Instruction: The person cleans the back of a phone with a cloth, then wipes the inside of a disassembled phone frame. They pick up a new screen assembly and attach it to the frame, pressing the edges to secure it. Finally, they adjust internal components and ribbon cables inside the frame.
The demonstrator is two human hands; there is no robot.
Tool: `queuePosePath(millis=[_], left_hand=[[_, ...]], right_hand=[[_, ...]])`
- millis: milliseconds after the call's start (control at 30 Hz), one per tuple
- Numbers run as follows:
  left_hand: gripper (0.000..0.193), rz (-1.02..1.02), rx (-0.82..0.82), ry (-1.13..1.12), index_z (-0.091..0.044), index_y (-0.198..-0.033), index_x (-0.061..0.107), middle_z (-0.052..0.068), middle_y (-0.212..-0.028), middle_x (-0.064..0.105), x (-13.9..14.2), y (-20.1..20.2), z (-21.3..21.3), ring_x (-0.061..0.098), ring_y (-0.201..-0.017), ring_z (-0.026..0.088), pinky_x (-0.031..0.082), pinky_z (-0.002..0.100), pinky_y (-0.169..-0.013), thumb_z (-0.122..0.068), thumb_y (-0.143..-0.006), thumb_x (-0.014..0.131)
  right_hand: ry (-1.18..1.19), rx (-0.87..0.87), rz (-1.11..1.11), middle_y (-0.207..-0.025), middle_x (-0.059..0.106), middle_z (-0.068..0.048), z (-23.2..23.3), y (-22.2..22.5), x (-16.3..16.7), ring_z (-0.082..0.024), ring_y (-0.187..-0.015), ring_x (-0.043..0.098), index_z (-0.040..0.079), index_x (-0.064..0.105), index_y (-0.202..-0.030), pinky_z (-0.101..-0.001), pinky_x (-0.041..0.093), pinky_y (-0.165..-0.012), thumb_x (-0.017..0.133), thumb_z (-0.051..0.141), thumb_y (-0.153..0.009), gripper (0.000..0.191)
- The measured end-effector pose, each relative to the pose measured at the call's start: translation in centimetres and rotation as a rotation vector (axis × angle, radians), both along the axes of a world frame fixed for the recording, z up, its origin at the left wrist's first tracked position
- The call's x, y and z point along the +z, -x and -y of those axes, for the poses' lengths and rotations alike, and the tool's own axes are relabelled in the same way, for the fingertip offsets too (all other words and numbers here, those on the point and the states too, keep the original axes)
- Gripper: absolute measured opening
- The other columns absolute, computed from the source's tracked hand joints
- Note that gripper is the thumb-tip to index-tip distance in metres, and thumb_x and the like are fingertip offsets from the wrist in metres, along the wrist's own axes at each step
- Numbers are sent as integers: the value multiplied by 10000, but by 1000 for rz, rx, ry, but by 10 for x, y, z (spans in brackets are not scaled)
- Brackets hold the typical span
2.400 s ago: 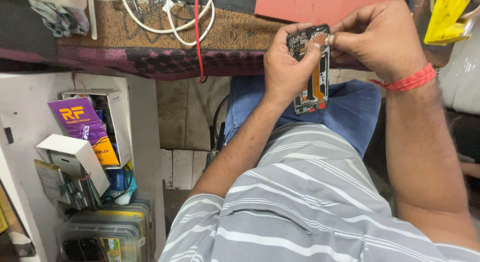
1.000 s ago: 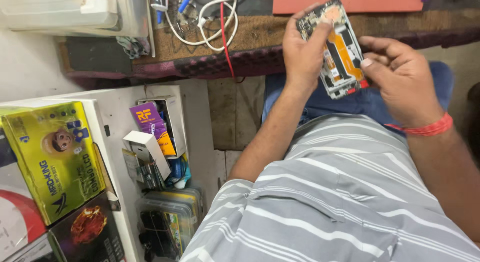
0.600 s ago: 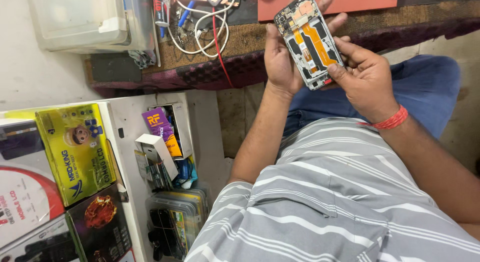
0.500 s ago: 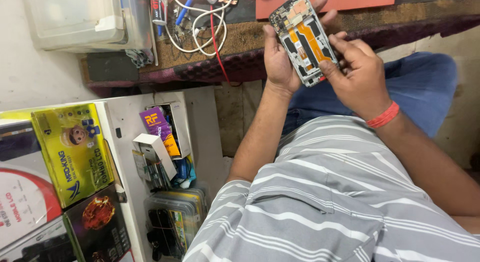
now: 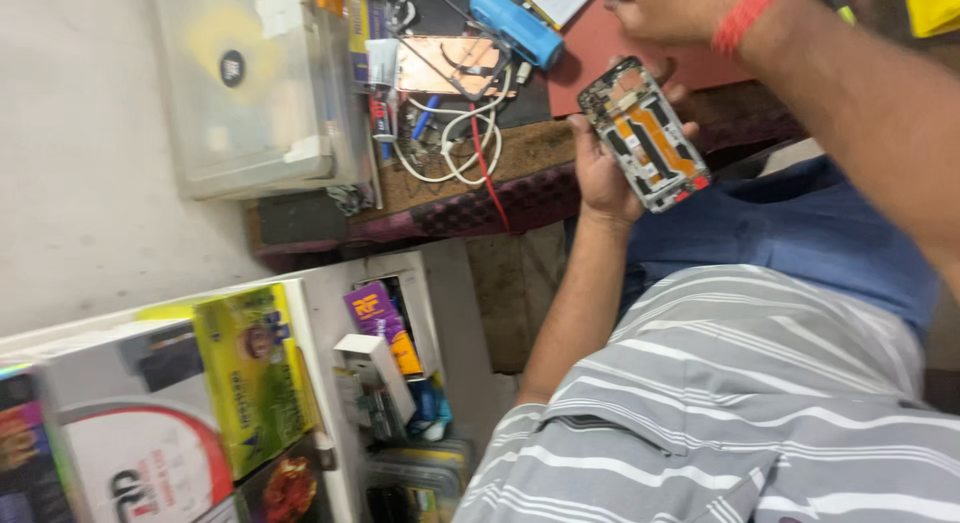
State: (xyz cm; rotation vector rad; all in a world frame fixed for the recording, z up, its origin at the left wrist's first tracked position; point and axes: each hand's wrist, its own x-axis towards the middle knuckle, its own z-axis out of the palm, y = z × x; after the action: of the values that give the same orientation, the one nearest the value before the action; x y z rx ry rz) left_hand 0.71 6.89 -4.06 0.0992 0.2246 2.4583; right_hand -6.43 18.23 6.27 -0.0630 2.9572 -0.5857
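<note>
My left hand (image 5: 600,168) grips an opened phone (image 5: 645,133) from behind, its back cover off so the orange flex cable and dark inner frame show. The phone sits tilted above my lap, at the front edge of the workbench (image 5: 520,158). My right hand (image 5: 675,8) has reached up and away over a red mat (image 5: 600,68) on the bench; only its heel and wrist with a red thread band show, and its fingers are cut off by the frame's top edge.
A blue cylinder (image 5: 518,25), a copper-coloured plate (image 5: 450,65), white and red cables (image 5: 460,133) and a clear plastic box (image 5: 255,83) lie on the bench. To the left stands a white shelf (image 5: 330,323) with coloured cartons (image 5: 255,368) and small packages.
My right hand has left the phone and moved up over the bench. My left hand alone keeps the phone. The view has swung left and tilted.
</note>
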Motion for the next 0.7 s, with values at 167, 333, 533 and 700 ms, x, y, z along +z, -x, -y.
queuePosePath(millis=[167,333,533,700], left_hand=[[864,3,-47,-364,-45,-1627,247,272,-1649,340,15,3,2,424,-1468,447,513,647,-1120,-798,-1203,254],[865,-44,-14,-233,-42,-1619,275,264,-1596,317,16,7,5,448,-1450,427,537,584,-1045,-777,-1164,263],[826,-15,-9,-257,-40,-1610,300,281,-1631,351,3,7,2,497,-1409,409,556,576,-1060,-748,-1185,281],[847,-21,19,-228,-6,-1583,334,272,-1577,433,-14,8,1,516,-1386,401,547,583,-1083,-753,-1184,334]], right_hand=[[7,-39,183,-780,703,-199,40,39,3,-285,-630,661,1,708,-1138,-419,526,-584,627,167,-1073,196],[41,-26,175,-833,707,-168,58,35,1,-237,-688,657,-11,701,-1163,-382,529,-623,640,146,-1068,193],[206,-126,90,-897,711,-130,34,38,5,-180,-756,652,-26,692,-1193,-337,531,-670,654,120,-1063,199],[552,-263,-112,-950,714,-99,-2,15,5,-132,-814,648,-39,684,-1217,-300,534,-709,667,98,-1058,210]])
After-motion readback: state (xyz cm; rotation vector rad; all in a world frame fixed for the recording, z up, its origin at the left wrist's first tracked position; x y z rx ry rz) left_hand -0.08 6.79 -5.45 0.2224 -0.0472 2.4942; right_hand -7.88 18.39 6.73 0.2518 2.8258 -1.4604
